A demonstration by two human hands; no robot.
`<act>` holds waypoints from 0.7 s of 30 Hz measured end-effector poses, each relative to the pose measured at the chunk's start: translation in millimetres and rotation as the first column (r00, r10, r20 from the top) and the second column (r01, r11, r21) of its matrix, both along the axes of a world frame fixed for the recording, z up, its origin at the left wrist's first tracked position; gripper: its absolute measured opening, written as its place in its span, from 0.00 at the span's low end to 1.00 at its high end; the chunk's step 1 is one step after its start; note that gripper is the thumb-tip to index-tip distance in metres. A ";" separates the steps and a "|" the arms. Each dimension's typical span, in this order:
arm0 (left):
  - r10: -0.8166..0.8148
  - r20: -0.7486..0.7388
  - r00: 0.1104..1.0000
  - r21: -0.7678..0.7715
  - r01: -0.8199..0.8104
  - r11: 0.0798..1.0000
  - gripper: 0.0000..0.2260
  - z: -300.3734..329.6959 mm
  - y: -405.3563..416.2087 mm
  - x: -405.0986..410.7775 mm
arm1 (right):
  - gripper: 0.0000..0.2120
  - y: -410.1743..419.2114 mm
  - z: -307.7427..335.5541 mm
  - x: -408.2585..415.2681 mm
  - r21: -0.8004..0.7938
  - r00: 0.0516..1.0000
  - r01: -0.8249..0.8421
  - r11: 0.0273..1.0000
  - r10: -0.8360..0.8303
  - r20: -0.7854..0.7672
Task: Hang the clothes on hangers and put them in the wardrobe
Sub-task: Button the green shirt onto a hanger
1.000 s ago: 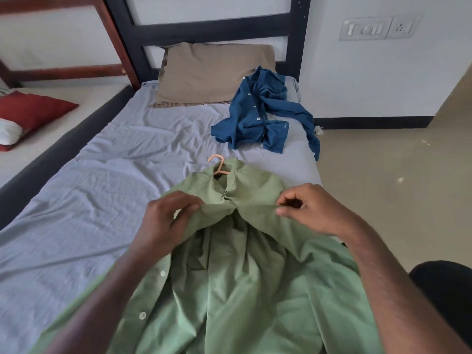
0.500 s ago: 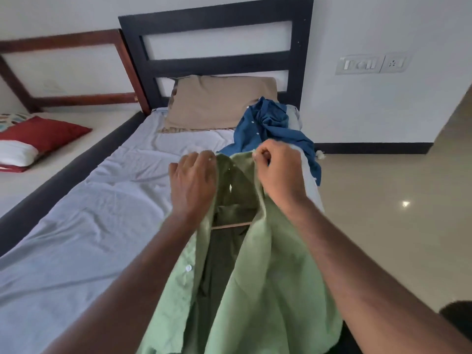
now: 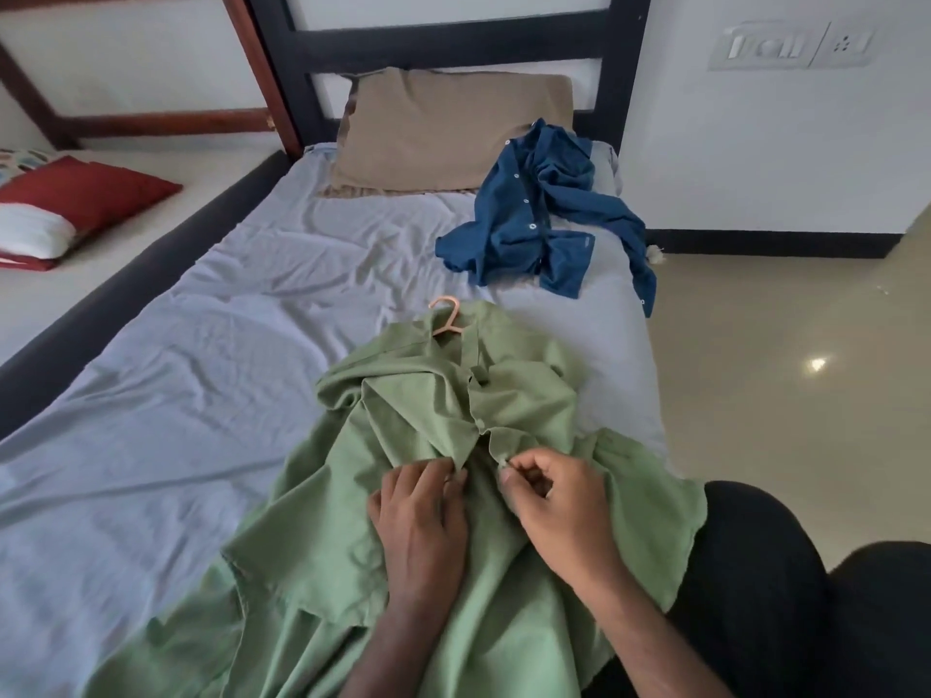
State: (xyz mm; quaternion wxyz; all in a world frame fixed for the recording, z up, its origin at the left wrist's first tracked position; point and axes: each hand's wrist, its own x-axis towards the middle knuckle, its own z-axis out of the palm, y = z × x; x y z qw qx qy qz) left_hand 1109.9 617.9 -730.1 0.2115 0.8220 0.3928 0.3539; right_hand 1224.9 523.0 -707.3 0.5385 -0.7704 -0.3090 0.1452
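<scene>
A green shirt (image 3: 428,405) lies spread on the bed (image 3: 201,385), collar toward the headboard. The orange hook of a hanger (image 3: 446,317) sticks out of its collar; the rest of the hanger is hidden inside. My left hand (image 3: 420,516) pinches the left edge of the shirt's front opening. My right hand (image 3: 554,501) pinches the right edge at a button, close beside the left. A crumpled blue shirt (image 3: 539,219) lies further up the bed near the pillow, one sleeve hanging over the right edge.
A tan pillow (image 3: 453,128) leans against the dark headboard (image 3: 453,37). A second bed with a red pillow (image 3: 85,193) stands on the left. Tiled floor (image 3: 781,370) lies to the right. My dark-trousered legs (image 3: 806,612) are at the bottom right.
The green shirt was lifted up in both hands half a second ago; now it lies back on the bed. Both hands have moved down its front to a lower button.
</scene>
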 end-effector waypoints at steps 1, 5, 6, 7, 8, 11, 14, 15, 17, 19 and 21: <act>-0.025 0.013 1.000 0.018 0.025 1.000 0.06 3.9 -1.2 0.7 | 0.07 0.9 2.4 -2.5 0.025 0.997 -0.005 1.000 0.007 -0.081; -0.044 0.234 0.971 -0.269 0.109 0.957 0.08 20.4 -4.4 1.9 | 0.03 4.0 7.6 -10.4 0.092 0.960 0.001 0.996 0.025 -0.280; -0.037 0.274 0.961 -0.368 0.140 0.919 0.08 25.0 -5.0 1.4 | 0.03 3.9 8.3 -10.6 0.100 0.958 0.001 0.995 0.028 -0.284; -0.041 0.310 0.950 -0.445 0.183 0.877 0.07 29.8 -5.6 0.8 | 0.04 3.9 8.8 -10.8 0.107 0.957 -0.002 0.994 0.032 -0.288; -0.053 0.359 0.932 -0.512 0.244 0.823 0.05 34.4 -6.2 0.0 | 0.06 4.2 8.8 -10.6 0.116 0.954 -0.003 0.993 0.038 -0.297; 0.011 0.554 0.833 -0.684 0.447 0.577 0.10 41.7 -10.2 -2.0 | 0.08 3.5 7.8 -10.7 0.139 0.947 -0.001 0.990 0.046 -0.319; -0.070 0.524 0.849 -0.647 0.450 0.616 0.06 41.3 -11.7 -0.9 | 0.08 3.8 9.5 -12.6 0.155 0.946 -0.012 0.988 0.061 -0.317; -0.121 0.494 0.861 -0.601 0.439 0.668 0.05 40.9 -14.1 0.0 | 0.07 3.6 10.5 -13.5 0.162 0.946 -0.013 0.987 0.064 -0.316; -0.110 0.437 0.893 -0.532 0.356 0.768 0.06 37.2 -16.3 1.8 | 0.06 3.8 10.9 -14.3 0.173 0.947 0.006 0.985 0.049 -0.317; -0.020 0.377 0.926 -0.482 0.214 0.850 0.09 32.9 -15.9 3.4 | 0.06 4.2 9.4 -14.3 0.180 0.949 0.038 0.983 0.021 -0.314; 0.030 0.362 0.932 -0.447 0.145 0.883 0.09 30.7 -13.8 3.9 | 0.06 4.6 10.1 -15.8 0.201 0.944 0.041 0.979 0.028 -0.329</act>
